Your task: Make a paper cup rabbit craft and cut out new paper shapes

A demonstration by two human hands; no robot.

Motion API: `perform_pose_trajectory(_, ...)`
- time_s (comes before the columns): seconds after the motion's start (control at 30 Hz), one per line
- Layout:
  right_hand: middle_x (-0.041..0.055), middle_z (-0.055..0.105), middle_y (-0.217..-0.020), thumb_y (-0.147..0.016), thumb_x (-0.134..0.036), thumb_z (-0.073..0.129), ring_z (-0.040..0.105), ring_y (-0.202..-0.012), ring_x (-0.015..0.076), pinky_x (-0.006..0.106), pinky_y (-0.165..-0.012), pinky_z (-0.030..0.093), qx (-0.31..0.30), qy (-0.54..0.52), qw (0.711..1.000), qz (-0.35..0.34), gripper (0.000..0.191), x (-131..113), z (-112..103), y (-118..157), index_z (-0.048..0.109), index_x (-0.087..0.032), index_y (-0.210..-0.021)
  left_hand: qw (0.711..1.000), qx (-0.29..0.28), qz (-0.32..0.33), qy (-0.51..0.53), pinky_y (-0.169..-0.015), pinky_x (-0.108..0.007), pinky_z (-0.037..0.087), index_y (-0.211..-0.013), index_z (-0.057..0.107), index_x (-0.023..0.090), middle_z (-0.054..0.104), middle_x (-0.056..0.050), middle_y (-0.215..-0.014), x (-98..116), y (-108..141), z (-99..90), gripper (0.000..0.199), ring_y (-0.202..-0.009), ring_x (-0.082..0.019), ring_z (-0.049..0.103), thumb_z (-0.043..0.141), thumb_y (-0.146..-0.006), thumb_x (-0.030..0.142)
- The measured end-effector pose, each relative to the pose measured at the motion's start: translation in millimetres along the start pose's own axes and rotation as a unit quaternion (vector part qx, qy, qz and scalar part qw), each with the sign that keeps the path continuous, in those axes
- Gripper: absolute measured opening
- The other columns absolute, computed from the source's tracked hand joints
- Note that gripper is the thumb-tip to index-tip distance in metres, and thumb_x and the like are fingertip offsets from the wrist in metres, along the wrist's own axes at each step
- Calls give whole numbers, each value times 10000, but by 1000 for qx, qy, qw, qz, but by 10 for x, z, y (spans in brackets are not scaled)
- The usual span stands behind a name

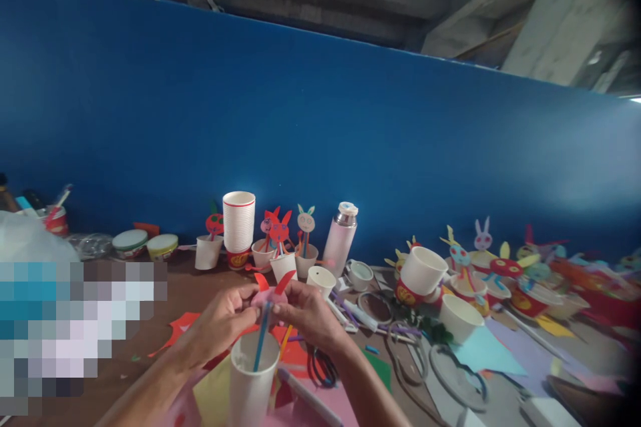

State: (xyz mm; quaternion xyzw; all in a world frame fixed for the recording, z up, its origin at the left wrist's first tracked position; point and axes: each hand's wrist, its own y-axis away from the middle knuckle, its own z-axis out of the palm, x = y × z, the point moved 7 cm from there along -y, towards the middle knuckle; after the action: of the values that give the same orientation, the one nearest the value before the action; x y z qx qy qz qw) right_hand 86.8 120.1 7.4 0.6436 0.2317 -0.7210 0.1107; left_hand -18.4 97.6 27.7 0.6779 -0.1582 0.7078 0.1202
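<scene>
A small pink paper animal head (pixel 270 296) with two red pointed ears is pinched between both hands. My left hand (pixel 223 313) grips its left edge, and my right hand (pixel 313 312) grips its right edge with the thumb on the near side. Below the head runs a blue straw (pixel 261 341), its lower part inside a tall white paper cup (pixel 246 390). The cup stands close to me, under my hands. A marker (pixel 310 397) lies to the cup's right, on pink paper.
Along the blue wall (pixel 310 113) stand stacked paper cups (pixel 239 223), finished paper animals in cups (pixel 279 230) and a pink thermos (pixel 340 237). Cables (pixel 408 353), coloured paper (pixel 488 350) and more cups (pixel 461 317) crowd the right. Clay tubs (pixel 130 243) sit back left.
</scene>
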Motion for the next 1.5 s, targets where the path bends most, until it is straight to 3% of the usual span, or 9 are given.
perform_pose_trajectory(0.23, -37, 528, -574, -726, -175, 566, 486, -547, 99, 203, -527, 375, 53, 144, 988, -4, 79, -65, -74, 28, 555, -157, -650, 1000, 12, -1, -15, -659, -228, 474, -893, 665, 128, 721, -16, -702, -75, -32, -13, 170, -652, -146, 638, 572, -750, 121)
perform_pose_trajectory(0.4, -60, 436, -530, -682, -151, 557, 385, -514, 77, 181, -475, 299, 100, 184, 978, -3, 134, -20, -107, 17, 481, -167, -573, 996, 66, 10, -66, -660, -260, 490, -915, 675, 122, 708, -10, -663, -174, -56, -80, 233, -621, -172, 637, 528, -734, 140)
perform_pose_trajectory(0.57, -58, 467, -558, -703, -202, 566, 434, -521, 84, 192, -507, 344, 64, 147, 987, 2, 121, 60, -70, -11, 482, -173, -620, 981, 134, 13, -143, -604, -241, 483, -805, 704, 139, 665, 19, -543, -216, -50, -199, 197, -572, -183, 620, 558, -691, 207)
perform_pose_trajectory(0.8, -37, 520, -647, -719, -224, 573, 501, -600, 113, 218, -565, 392, 47, 116, 992, -4, 66, -31, -31, 20, 542, -171, -742, 978, 152, 27, -139, -588, -225, 481, -812, 700, 148, 698, 1, -584, -188, -66, -241, 201, -620, -201, 635, 593, -669, 242)
perform_pose_trajectory(0.9, -12, 550, -714, -731, -209, 571, 518, -664, 135, 250, -625, 408, 148, 194, 968, -58, 63, -150, -142, 64, 567, -170, -780, 979, 156, 20, -128, -574, -232, 477, -850, 691, 141, 679, 8, -549, -189, -65, -266, 227, -562, -189, 619, 606, -669, 249)
perform_pose_trajectory(1.0, 0, 551, -732, -748, -187, 569, 513, -725, 153, 289, -710, 387, 228, 298, 915, -151, 56, -315, -149, 152, 565, -178, -693, 975, 175, 19, -134, -518, -220, 448, -856, 681, 126, 649, 21, -512, -173, -47, -322, 245, -496, -167, 582, 623, -663, 266)
perform_pose_trajectory(1.1, 15, 564, -805, -711, -203, 637, 510, -804, 178, 325, -774, 347, 210, 389, 873, -205, 45, -353, 14, 195, 595, -191, -702, 968, 186, 33, -164, -482, -197, 408, -805, 673, 128, 631, 36, -510, -128, -27, -354, 209, -476, -142, 548, 618, -668, 275)
perform_pose_trajectory(1.27, 18, 568, -844, -653, -279, 702, 503, -821, 199, 337, -753, 312, 173, 477, 839, -197, 190, -220, 231, 206, 612, -217, -808, 963, 188, 39, -192, -463, -181, 370, -733, 654, 138, 618, 43, -525, -97, -18, -342, 150, -484, -128, 522, 568, -702, 257)
perform_pose_trajectory(1.5, 19, 585, -847, -723, -264, 659, 511, -847, 199, 318, -742, 297, 196, 484, 837, -161, 96, -158, 224, 204, 622, -223, -801, 959, 198, 42, -200, -457, -178, 366, -711, 642, 154, 597, 51, -508, -111, -18, -334, 149, -465, -119, 506, 528, -713, 249)
